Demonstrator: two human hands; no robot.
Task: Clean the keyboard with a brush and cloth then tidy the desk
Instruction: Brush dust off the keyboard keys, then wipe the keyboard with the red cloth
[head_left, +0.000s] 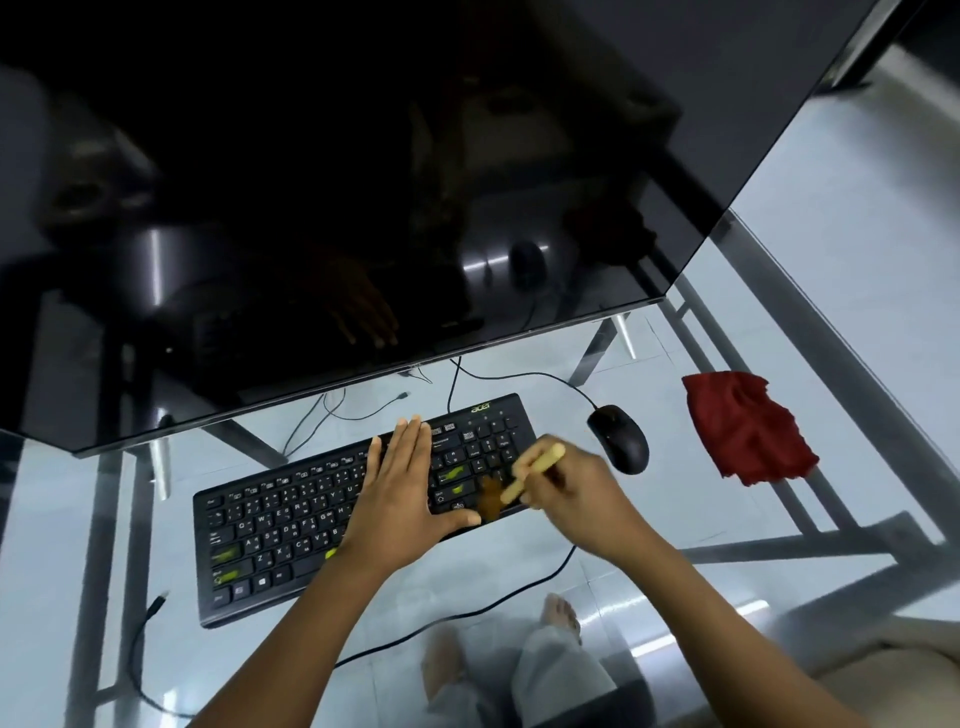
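A black keyboard (291, 525) lies slanted on the glass desk, with yellow-green smears on some keys. My left hand (402, 486) rests flat on its right half, fingers together and stretched out. My right hand (576, 493) grips a brush with a pale wooden handle (537, 470). Its brown bristles (489, 500) touch the keys at the keyboard's right end, blurred. A crumpled red cloth (745, 428) lies on the desk to the right, apart from both hands.
A large dark monitor (337, 208) leans over the back of the desk. A black wired mouse (618, 439) sits between keyboard and cloth. Cables run across the glass top (857, 291). My legs and bare feet show beneath it.
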